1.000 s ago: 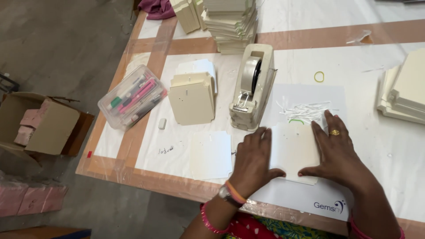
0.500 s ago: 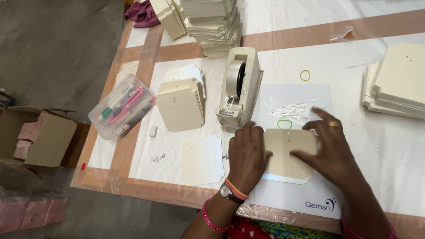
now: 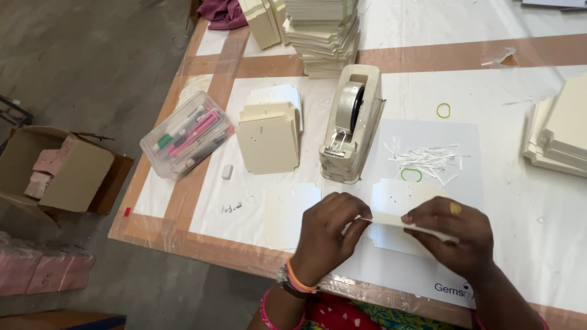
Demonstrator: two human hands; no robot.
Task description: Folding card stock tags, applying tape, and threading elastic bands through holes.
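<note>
My left hand [image 3: 327, 235] and my right hand [image 3: 452, 235] together hold a folded cream card [image 3: 400, 221] edge-on, just above a white die-cut card sheet [image 3: 397, 198] lying on the table. The left fingers pinch the card's left end, the right fingers pinch along its right part. A beige tape dispenser [image 3: 351, 125] stands right behind the hands. To its left lies a small stack of cream folded cards [image 3: 268, 137].
A clear box of pens [image 3: 186, 134] sits at the table's left edge. Paper shreds [image 3: 428, 160] and a green rubber band [image 3: 411, 175] lie behind my right hand. Card stacks stand at the back [image 3: 321, 30] and right [image 3: 559, 131]. An open carton [image 3: 55, 171] is on the floor.
The hands were pressing the card flat on the table; now they have lifted it off the white sheet and hold it edge-on between the fingers. The camera has tilted slightly.
</note>
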